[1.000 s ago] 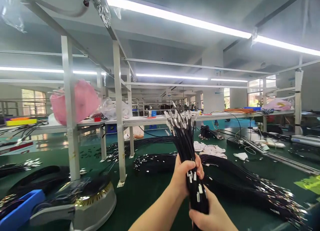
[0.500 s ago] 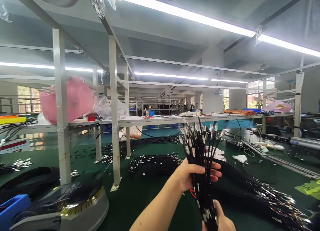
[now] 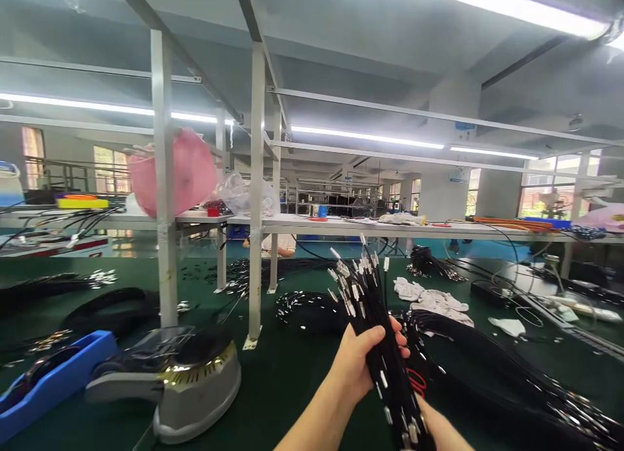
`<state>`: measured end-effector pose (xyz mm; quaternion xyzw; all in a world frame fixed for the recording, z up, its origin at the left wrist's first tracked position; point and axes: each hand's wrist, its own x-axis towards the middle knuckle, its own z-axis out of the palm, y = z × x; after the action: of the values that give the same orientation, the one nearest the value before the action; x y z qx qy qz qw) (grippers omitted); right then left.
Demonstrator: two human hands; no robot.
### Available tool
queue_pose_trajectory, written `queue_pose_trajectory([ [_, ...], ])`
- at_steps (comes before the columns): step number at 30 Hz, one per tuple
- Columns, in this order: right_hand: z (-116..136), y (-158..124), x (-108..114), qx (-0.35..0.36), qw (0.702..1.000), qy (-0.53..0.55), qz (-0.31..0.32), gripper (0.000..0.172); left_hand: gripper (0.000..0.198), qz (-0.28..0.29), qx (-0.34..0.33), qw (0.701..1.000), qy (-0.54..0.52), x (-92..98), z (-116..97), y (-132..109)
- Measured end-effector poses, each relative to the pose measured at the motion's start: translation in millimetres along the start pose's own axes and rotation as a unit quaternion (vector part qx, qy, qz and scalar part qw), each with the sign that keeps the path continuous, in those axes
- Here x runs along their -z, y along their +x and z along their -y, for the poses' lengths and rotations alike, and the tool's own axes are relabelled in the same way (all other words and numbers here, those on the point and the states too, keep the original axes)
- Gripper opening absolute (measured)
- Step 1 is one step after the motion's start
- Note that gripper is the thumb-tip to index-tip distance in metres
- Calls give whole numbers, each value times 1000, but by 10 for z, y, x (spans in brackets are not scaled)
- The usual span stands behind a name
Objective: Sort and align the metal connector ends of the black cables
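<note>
My left hand (image 3: 363,357) is wrapped around a bundle of black cables (image 3: 385,360), its thumb across the front and fingertips showing at the far side. Silvery metal connectors cluster at the bundle's upper end, and more silvery pieces show lower along it. The bundle stands tilted, with its top leaning left. At the bottom of the view my right hand (image 3: 431,422) is against the lower part of the same bundle; most of its fingers are hidden behind the cables. Just right of the bundle, red loops (image 3: 416,381) lie on the green table (image 3: 283,386).
Black cable coils lie on the right (image 3: 507,379) and behind the bundle (image 3: 309,311). White gloves (image 3: 433,301) lie beyond. At left stand a grey round device (image 3: 199,386) and a blue tape dispenser (image 3: 58,373). Metal posts (image 3: 256,197) hold a shelf; a person's arm (image 3: 280,244) shows beneath.
The view has swung right-to-left, so the scene sits further right. The cable bundle now leans more to the left, its connector ends closer together. My right hand has slipped further behind the bundle.
</note>
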<state>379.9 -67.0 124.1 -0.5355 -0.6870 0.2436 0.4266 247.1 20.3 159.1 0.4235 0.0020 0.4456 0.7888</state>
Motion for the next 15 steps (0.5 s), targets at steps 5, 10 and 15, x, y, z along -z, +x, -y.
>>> queue_pose_trajectory([
  [5,604,615,168,68,988,-119,-74,31,27,-81,-56,995,-14,92,-116,-109],
  [10,885,1145,-123,94,962,-246,-72,13,39,-151,-66,985,-51,198,-191,-180],
  [15,728,1271,-265,41,994,-99,-35,20,36,-164,-95,979,-70,405,-246,-252],
])
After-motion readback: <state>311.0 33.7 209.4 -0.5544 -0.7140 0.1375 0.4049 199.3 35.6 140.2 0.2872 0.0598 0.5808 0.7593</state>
